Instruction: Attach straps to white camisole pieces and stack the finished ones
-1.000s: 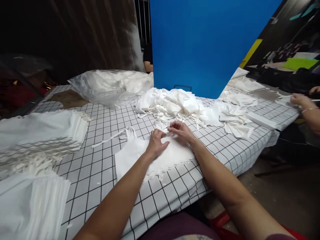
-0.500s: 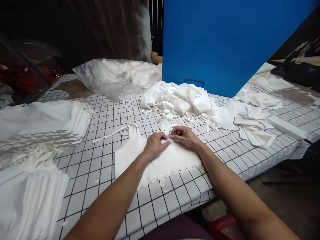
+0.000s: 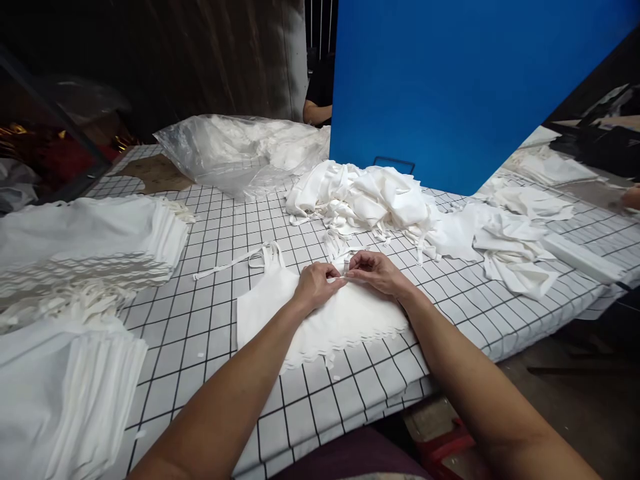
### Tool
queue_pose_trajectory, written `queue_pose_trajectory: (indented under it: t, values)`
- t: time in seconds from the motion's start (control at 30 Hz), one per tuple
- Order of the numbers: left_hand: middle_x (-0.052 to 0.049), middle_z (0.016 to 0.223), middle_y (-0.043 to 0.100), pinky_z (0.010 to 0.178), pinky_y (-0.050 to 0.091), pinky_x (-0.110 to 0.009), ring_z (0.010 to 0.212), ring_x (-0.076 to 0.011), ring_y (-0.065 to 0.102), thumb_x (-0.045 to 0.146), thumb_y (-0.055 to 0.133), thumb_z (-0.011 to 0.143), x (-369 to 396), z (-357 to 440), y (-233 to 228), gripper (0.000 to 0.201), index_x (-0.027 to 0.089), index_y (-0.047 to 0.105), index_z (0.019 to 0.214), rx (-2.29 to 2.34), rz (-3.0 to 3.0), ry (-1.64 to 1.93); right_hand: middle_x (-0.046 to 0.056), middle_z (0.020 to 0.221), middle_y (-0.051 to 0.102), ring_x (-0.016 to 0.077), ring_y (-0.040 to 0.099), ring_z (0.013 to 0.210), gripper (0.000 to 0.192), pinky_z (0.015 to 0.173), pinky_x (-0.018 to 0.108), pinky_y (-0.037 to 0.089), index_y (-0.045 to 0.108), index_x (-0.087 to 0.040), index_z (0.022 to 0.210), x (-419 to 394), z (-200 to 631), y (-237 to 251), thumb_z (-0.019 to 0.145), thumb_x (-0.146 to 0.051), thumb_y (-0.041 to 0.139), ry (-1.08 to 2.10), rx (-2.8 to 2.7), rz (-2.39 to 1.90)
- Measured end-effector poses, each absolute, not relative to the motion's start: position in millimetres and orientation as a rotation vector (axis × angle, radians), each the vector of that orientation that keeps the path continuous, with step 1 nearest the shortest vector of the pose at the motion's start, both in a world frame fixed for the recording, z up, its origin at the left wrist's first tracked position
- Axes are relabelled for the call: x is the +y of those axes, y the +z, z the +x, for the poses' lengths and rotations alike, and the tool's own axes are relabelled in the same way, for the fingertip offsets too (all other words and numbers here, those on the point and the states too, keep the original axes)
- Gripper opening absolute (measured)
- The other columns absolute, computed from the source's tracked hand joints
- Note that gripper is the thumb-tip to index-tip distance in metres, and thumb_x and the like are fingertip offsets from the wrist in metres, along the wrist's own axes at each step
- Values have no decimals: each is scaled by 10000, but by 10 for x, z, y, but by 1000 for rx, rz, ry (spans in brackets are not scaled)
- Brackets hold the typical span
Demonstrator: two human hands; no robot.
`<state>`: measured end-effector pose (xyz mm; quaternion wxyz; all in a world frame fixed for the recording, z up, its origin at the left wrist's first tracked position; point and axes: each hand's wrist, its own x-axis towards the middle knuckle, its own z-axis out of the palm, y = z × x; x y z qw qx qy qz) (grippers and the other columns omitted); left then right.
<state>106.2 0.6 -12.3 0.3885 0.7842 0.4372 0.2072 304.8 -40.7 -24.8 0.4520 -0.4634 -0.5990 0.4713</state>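
Grid-checked table (image 3: 210, 347) under flat white cloth (image 3: 320, 317), folded stacks (image 3: 85, 247), loose heap (image 3: 365, 197), plastic bag (image 3: 235, 153).

Stacked white cloths (image 3: 90, 233), a plastic bag (image 3: 235, 153) and a blue panel (image 3: 450, 87).

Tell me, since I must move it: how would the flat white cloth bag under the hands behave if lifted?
The cloth bag lies thin and flat, so probably floppy and light. Its strap trails loose across the table and would likely dangle.
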Motion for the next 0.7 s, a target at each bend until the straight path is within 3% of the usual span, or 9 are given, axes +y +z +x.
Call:
queue_pose_trajectory:
  t: [0.17, 0.33, 0.43, 0.53, 0.7]
  values:
    - [-32, 857, 709, 748, 457, -308, 831, -204, 640, 359, 682, 773, 18, 1049, -114, 167, 194, 697, 752, 1106, 2028, 500, 15, 798, 656, 133, 561, 707, 180, 666, 294, 440, 672, -186, 839, -426, 2983, -218, 812, -340, 761, 1117, -1509, -1153]
    - [-1, 670, 605, 645, 397, -275, 706, -172, 574, 347, 635, 787, 24, 1052, -105, 240, 188, 582, 616, 1060, 2096, 481, 15, 767, 657, 133, 559, 681, 187, 629, 289, 438, 676, -182, 815, -424, 2885, -206, 807, -348, 759, 1030, -1522, -1201]
    - [15, 623, 548, 623, 365, -266, 664, -151, 524, 342, 639, 770, 18, 1057, -98, 260, 186, 542, 586, 1077, 2066, 508, 32, 820, 693, 155, 617, 753, 260, 690, 301, 474, 666, -179, 915, -415, 2876, -228, 788, -373, 784, 1093, -1459, -1180]
    - [25, 613, 527, 605, 352, -259, 630, -133, 487, 367, 652, 754, 10, 1051, -93, 256, 181, 566, 601, 1079, 1981, 516, 50, 847, 713, 157, 636, 778, 334, 709, 296, 482, 640, -172, 999, -415, 2906, -234, 788, -384, 791, 1145, -1416, -1188]
    - [13, 689, 615, 606, 374, -246, 680, -140, 543, 401, 652, 754, 18, 1031, -95, 229, 177, 676, 714, 1043, 1891, 500, 38, 830, 674, 117, 555, 681, 319, 574, 244, 415, 624, -165, 1004, -432, 2977, -205, 816, -383, 761, 1121, -1485, -1251]
